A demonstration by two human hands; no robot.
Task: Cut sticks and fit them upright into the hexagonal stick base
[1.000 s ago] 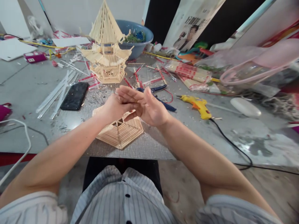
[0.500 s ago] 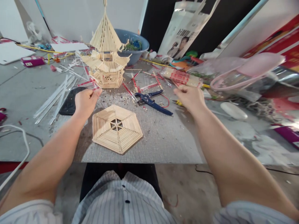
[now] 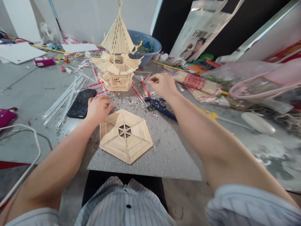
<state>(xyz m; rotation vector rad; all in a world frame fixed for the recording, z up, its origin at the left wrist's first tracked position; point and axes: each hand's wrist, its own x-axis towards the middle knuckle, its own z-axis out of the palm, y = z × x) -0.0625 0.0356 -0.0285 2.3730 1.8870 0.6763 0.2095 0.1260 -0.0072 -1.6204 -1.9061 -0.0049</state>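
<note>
A flat hexagonal panel of pale wooden sticks with a spoked central opening [image 3: 125, 131] is positioned on the grey tabletop [image 3: 169, 160], close to the near edge. From the left hand [image 3: 100, 108], the panel is located to the right and toward the near edge; from the right hand [image 3: 163, 84], it is located to the left and toward the near edge. The left hand is the nearer, set just beside the panel's far-left side; contact cannot be confirmed.

The panel is laid flat. No marked long axis is presented: one corner is directed at the near edge, the opposite corner toward the far edge.

The left fingers are loosely curled; no held object is visible, but the palm is hidden. A black rectangular phone [image 3: 81, 103] is placed beside that hand. The right fingers are bent toward the thumb above the tabletop; whether anything is gripped cannot be told.
</note>
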